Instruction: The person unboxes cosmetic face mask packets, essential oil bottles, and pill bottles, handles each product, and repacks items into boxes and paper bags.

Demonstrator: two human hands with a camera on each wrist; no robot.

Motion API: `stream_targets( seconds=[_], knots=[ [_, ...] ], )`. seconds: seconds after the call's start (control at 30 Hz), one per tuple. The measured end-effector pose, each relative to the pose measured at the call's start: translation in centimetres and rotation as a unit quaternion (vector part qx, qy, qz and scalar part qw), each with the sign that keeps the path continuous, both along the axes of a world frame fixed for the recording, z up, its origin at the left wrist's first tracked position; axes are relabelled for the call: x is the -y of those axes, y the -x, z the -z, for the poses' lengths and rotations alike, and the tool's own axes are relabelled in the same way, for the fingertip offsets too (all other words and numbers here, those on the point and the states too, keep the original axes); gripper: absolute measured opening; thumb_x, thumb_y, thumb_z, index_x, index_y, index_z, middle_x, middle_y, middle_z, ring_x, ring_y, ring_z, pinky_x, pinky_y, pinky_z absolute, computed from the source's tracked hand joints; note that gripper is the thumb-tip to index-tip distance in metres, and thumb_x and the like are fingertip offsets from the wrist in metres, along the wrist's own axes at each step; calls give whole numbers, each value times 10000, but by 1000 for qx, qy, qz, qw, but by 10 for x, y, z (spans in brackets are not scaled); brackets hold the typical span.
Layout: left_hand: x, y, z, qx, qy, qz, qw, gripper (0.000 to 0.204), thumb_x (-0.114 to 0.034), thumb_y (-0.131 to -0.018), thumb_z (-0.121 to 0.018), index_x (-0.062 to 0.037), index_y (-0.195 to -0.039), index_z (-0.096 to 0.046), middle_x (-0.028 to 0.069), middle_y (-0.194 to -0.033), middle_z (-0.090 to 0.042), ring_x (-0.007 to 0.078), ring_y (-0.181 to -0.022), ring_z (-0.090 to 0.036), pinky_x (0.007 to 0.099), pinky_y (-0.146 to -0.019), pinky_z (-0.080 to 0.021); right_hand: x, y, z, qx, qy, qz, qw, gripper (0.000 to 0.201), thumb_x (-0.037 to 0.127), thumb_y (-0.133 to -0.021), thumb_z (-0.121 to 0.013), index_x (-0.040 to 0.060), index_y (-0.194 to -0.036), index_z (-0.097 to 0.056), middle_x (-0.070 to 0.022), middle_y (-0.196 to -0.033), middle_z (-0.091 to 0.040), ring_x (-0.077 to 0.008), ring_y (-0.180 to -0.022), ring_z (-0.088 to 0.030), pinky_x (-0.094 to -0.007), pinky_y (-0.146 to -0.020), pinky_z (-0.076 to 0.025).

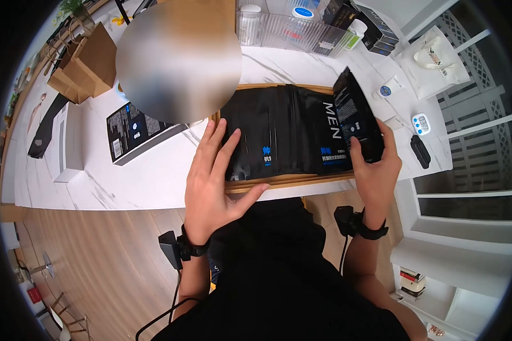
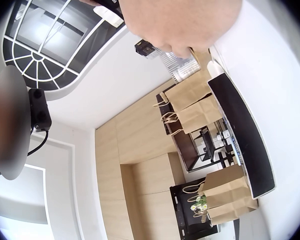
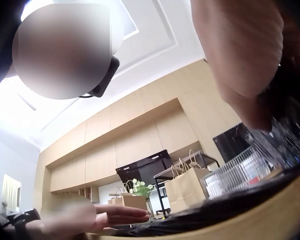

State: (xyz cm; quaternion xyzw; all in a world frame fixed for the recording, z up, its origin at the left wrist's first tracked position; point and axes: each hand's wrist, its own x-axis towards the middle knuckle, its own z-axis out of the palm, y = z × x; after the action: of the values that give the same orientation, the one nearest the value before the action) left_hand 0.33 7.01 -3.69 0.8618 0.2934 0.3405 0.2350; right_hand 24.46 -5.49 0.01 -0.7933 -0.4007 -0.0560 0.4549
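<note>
Flat black pouches (image 1: 244,136) lie side by side in a shallow open box with brown cardboard edges (image 1: 290,183); one bears the word MEN. My left hand (image 1: 209,182) rests at the left end, fingers straight over the pouches and thumb out along the near edge. At the right end my right hand (image 1: 379,176) grips a black packet (image 1: 355,113) printed with small white text, thumb on its near face. That packet stands tilted up over the MEN pouch (image 1: 324,133). In the right wrist view, the right hand (image 3: 240,55) looms close and blurred.
To the left are a black printed box (image 1: 139,133), a long white box (image 1: 68,142) and a brown paper bag (image 1: 88,65). Behind stands a clear organizer (image 1: 293,34) with bottles. A white timer (image 1: 421,123) and a black case (image 1: 420,152) lie at the right.
</note>
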Motion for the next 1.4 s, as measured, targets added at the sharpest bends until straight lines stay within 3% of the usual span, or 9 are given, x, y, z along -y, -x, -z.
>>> stream_targets(
  seconds=[0.27,0.5,0.6,0.77,0.9,1.03,1.17,1.27,1.4],
  knots=[
    [9,9,10,199,36,36,979,799,-314,-752,-820,38,-1393,-498,248,-1468,-461,399,-1389,-423,482,-1132,-352,12,32,-34,-19,-76,34,996,247,38,-902,-686,-50,-1133,-671,-159,-943,-739,-155,-843,-709,-286,-761,-542],
    [58,-9,-19,512,458,203,698,791,-407,-983,-504,48,-1542,-178,229,-1600,-242,362,-1482,-266,461,-1202,-226,-13,113,-16,261,-10,-384,885,399,144,-752,-708,71,-1144,-724,-121,-1181,-693,-297,-1058,-682,-333,-849,-575],
    [49,15,-15,520,562,197,613,667,-342,-987,-420,66,-1497,-287,238,-1539,-364,357,-1418,-387,464,-1168,-327,-12,107,-15,87,21,-493,865,526,339,-736,-825,44,-1156,-713,-159,-1271,-644,-334,-1137,-639,-401,-944,-530],
    [71,39,-7,417,652,113,623,618,-118,-895,-558,69,-1450,-360,258,-1380,-538,359,-1232,-584,457,-1072,-451,-6,93,-9,-138,-54,-367,919,822,364,-650,-922,-12,-1302,-590,-140,-1193,-614,-221,-981,-613,-319,-785,-496],
    [92,48,4,438,714,100,537,468,-72,-958,-586,51,-1391,-458,188,-1349,-574,260,-1195,-608,396,-1013,-507,-1,96,-4,-412,130,-366,824,354,174,-774,-862,24,-1052,-703,19,-822,-677,-60,-702,-573,-248,-647,-455],
    [78,44,-5,477,729,168,461,646,-143,-857,-564,80,-1432,-372,296,-1341,-544,433,-1207,-585,513,-1039,-478,5,71,-10,-267,107,-78,955,310,106,-892,-733,-15,-1164,-648,-49,-1019,-685,-118,-912,-607,-266,-853,-473],
    [75,56,-3,414,725,21,551,564,-61,-853,-585,105,-1370,-432,283,-1252,-605,418,-1129,-638,487,-981,-528,-10,70,2,-99,-109,-119,982,480,76,-957,-634,-12,-1408,-493,-140,-1337,-575,-188,-1184,-542,-312,-1021,-416],
    [75,52,0,443,697,41,562,395,-18,-889,-665,54,-1267,-578,160,-1190,-675,250,-1054,-689,387,-901,-585,0,87,-4,-61,91,-304,946,645,-61,-920,-566,-11,-1515,-323,-189,-1546,-371,-259,-1387,-415,-347,-1140,-317],
    [69,41,-4,425,705,-42,567,423,38,-831,-616,100,-1243,-540,209,-1120,-671,305,-989,-698,397,-875,-583,-16,106,13,-133,-23,-333,933,674,-105,-903,-553,-51,-1516,-280,-199,-1559,-346,-290,-1333,-486,-360,-1146,-310]
  ],
)
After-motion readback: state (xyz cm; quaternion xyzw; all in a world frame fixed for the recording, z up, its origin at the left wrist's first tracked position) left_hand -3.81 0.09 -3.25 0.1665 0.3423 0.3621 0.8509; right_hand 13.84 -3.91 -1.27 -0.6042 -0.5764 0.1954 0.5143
